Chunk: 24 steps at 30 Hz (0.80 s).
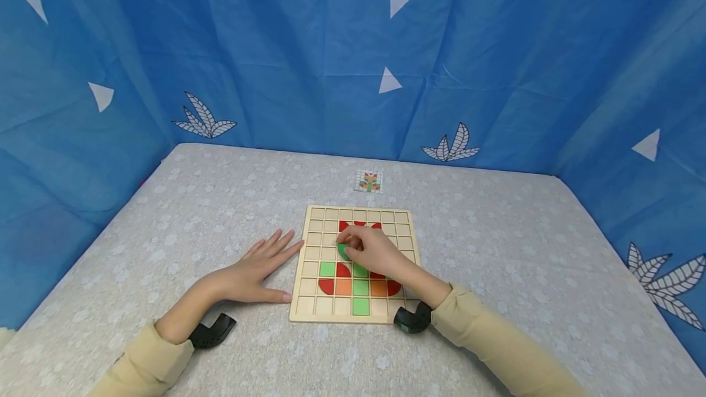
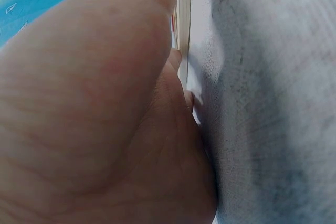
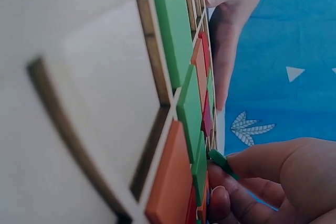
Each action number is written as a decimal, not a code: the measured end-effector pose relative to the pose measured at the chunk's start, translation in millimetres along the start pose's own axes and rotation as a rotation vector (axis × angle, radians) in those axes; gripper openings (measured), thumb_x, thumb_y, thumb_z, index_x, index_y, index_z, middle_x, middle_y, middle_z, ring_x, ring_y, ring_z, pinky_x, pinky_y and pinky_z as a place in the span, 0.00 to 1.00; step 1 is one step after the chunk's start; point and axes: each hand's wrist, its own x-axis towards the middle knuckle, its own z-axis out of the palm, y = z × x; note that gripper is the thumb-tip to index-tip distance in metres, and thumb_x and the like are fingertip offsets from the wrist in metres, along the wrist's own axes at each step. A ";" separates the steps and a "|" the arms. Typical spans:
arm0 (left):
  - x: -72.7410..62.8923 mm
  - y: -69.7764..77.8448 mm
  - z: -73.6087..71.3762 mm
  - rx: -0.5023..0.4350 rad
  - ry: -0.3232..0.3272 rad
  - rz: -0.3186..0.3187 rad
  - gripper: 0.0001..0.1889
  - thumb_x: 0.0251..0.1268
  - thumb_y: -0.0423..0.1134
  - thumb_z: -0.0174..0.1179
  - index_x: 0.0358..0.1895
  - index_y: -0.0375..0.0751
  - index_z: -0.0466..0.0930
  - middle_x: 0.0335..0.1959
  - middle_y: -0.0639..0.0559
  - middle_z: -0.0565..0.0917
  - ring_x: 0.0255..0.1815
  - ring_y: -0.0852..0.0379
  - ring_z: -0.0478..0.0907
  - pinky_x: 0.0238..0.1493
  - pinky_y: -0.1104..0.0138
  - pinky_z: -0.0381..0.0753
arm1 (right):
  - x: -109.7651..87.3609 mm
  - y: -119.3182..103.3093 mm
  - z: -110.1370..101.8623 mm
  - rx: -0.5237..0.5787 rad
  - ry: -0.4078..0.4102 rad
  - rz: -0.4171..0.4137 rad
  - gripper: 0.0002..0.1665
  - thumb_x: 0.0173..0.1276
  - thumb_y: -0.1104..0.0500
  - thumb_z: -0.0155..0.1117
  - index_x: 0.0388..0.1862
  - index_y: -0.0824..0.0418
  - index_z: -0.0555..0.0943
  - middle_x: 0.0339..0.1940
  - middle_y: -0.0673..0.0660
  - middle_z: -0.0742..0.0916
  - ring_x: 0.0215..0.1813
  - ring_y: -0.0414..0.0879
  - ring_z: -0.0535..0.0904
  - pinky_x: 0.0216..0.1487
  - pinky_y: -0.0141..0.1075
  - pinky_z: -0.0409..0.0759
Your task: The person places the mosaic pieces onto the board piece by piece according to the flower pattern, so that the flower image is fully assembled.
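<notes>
A wooden grid board (image 1: 307, 305) lies flat on the table. My right hand (image 1: 372, 251) is over its middle and pinches a dark green tile (image 1: 343, 251) with a curved edge. In the right wrist view that tile (image 3: 222, 163) stands tilted at the fingertips, close over the grid. Light green square tiles (image 1: 361, 306), orange square tiles (image 1: 343, 287) and red curved tiles (image 1: 326, 287) fill several cells. More red tiles (image 1: 377, 225) show beyond the right hand, which hides part of the grid. My left hand (image 1: 248, 276) rests spread on the table, fingertips at the board's left edge.
Behind the board lies a small card (image 1: 368, 182) printted with a coloured grid pattern. A patterned pale cloth (image 1: 507, 250) covers the table. Blue curtains (image 1: 276, 48) hang along the back and sides. Black devices (image 1: 213, 331) sit at both wrists.
</notes>
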 end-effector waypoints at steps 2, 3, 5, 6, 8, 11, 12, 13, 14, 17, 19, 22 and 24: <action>0.3 -0.2 -0.4 0.006 0.001 0.001 0.50 0.55 0.62 0.60 0.74 0.40 0.47 0.74 0.38 0.42 0.72 0.38 0.32 0.64 0.41 0.35 | 0.3 0.1 0.5 -0.015 0.001 -0.002 0.08 0.65 0.67 0.60 0.42 0.60 0.82 0.23 0.46 0.78 0.24 0.40 0.71 0.25 0.32 0.70; 0.4 -0.5 -0.5 0.006 0.001 0.000 0.50 0.55 0.62 0.61 0.74 0.40 0.47 0.74 0.38 0.42 0.72 0.38 0.32 0.64 0.41 0.35 | 0.3 -0.2 0.7 -0.022 -0.001 -0.003 0.08 0.65 0.67 0.60 0.42 0.60 0.82 0.23 0.46 0.78 0.24 0.40 0.71 0.26 0.32 0.70; 0.4 -0.6 -0.4 0.001 -0.002 -0.004 0.51 0.55 0.62 0.61 0.74 0.40 0.47 0.74 0.38 0.41 0.72 0.38 0.32 0.64 0.42 0.35 | 0.2 -0.9 1.4 -0.034 -0.009 -0.003 0.08 0.65 0.67 0.60 0.42 0.60 0.81 0.23 0.46 0.78 0.24 0.40 0.71 0.26 0.32 0.70; 0.4 -0.9 -0.2 0.003 -0.006 -0.009 0.51 0.55 0.63 0.61 0.74 0.40 0.47 0.74 0.39 0.41 0.72 0.39 0.32 0.64 0.42 0.35 | 0.2 -1.1 1.7 -0.041 -0.014 -0.005 0.08 0.65 0.67 0.60 0.42 0.60 0.81 0.23 0.46 0.77 0.24 0.40 0.70 0.26 0.32 0.70; 0.3 -1.0 0.3 0.001 -0.013 -0.015 0.51 0.54 0.63 0.61 0.75 0.41 0.46 0.74 0.40 0.41 0.72 0.40 0.32 0.65 0.43 0.34 | 0.2 -1.8 2.3 -0.050 -0.020 -0.010 0.08 0.65 0.67 0.60 0.42 0.60 0.81 0.23 0.46 0.77 0.24 0.40 0.69 0.26 0.32 0.69; 0.2 -0.6 0.9 -0.004 -0.009 -0.014 0.51 0.54 0.63 0.61 0.74 0.41 0.47 0.74 0.39 0.41 0.72 0.39 0.32 0.64 0.42 0.35 | -0.1 -1.9 2.7 -0.062 -0.018 -0.021 0.07 0.65 0.67 0.60 0.41 0.61 0.81 0.22 0.46 0.76 0.23 0.40 0.68 0.25 0.32 0.68; 0.1 -0.4 0.9 -0.003 -0.009 -0.014 0.51 0.54 0.63 0.61 0.74 0.41 0.47 0.74 0.39 0.42 0.72 0.39 0.32 0.64 0.43 0.35 | -0.2 -1.9 2.8 -0.067 -0.016 -0.027 0.07 0.65 0.68 0.60 0.41 0.61 0.81 0.22 0.46 0.76 0.23 0.40 0.68 0.25 0.32 0.68; 0.1 -0.2 0.9 -0.006 -0.007 -0.012 0.51 0.54 0.62 0.61 0.74 0.40 0.47 0.74 0.38 0.42 0.72 0.38 0.33 0.64 0.42 0.36 | -0.4 -1.9 2.9 -0.070 -0.014 -0.031 0.07 0.65 0.68 0.60 0.41 0.61 0.81 0.21 0.46 0.76 0.23 0.40 0.68 0.25 0.32 0.68; 0.0 0.0 0.8 -0.007 -0.006 -0.011 0.51 0.55 0.62 0.61 0.74 0.40 0.48 0.74 0.38 0.42 0.72 0.38 0.33 0.64 0.42 0.36 | -0.4 -1.9 2.8 -0.074 -0.014 -0.034 0.07 0.65 0.68 0.60 0.41 0.61 0.81 0.21 0.46 0.76 0.23 0.40 0.68 0.25 0.32 0.67; 0.0 0.6 0.4 -0.011 -0.008 -0.012 0.50 0.55 0.62 0.61 0.74 0.40 0.48 0.74 0.38 0.42 0.72 0.38 0.32 0.64 0.42 0.35 | -1.0 -2.0 2.6 -0.079 -0.015 -0.034 0.06 0.65 0.68 0.60 0.40 0.61 0.81 0.22 0.46 0.75 0.24 0.40 0.68 0.26 0.32 0.68; 0.0 0.9 0.2 -0.006 -0.009 -0.015 0.50 0.55 0.63 0.60 0.74 0.40 0.47 0.74 0.38 0.42 0.72 0.38 0.32 0.64 0.42 0.35 | -1.3 -2.5 2.2 -0.086 -0.008 -0.028 0.05 0.65 0.67 0.61 0.39 0.61 0.80 0.23 0.46 0.76 0.25 0.40 0.68 0.26 0.32 0.68; -0.1 1.2 0.0 0.003 -0.010 -0.020 0.51 0.55 0.63 0.60 0.74 0.40 0.47 0.74 0.39 0.42 0.72 0.39 0.32 0.64 0.43 0.35 | -1.0 -1.9 2.2 -0.108 0.006 -0.024 0.03 0.64 0.66 0.63 0.36 0.60 0.80 0.23 0.46 0.75 0.25 0.40 0.68 0.26 0.33 0.69; -0.3 0.9 0.2 0.008 -0.013 -0.025 0.51 0.54 0.63 0.61 0.75 0.41 0.47 0.74 0.40 0.41 0.72 0.40 0.32 0.65 0.44 0.35 | -0.8 -1.1 2.7 -0.129 0.014 -0.021 0.03 0.63 0.65 0.65 0.33 0.59 0.79 0.24 0.46 0.75 0.26 0.40 0.68 0.26 0.33 0.69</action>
